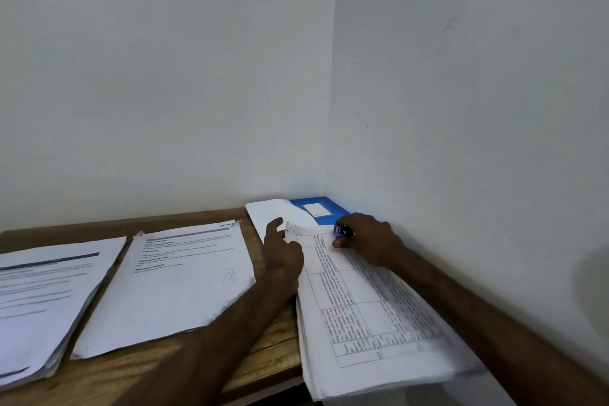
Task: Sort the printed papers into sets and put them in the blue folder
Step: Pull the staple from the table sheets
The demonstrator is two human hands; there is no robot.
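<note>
Right fingers (352, 220) clamp a stapler (343, 229), left fingers (274, 229) rest open, on papers (362, 306) lying lengthwise toward blue folder (324, 206).

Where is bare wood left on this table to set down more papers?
The table is bare along its front edge, below the middle set, and in a thin strip by the wall. The right corner is crowded: blue folder, gridded papers, left hand, right hand gripping a stapler.

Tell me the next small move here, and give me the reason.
Probably squeeze the stapler down on the top corner of the gridded papers. The right hand grips what looks like a small stapler at that edge, the left hand rests on the sheets beside it, and the blue folder lies just behind, not yet holding this set.
</note>
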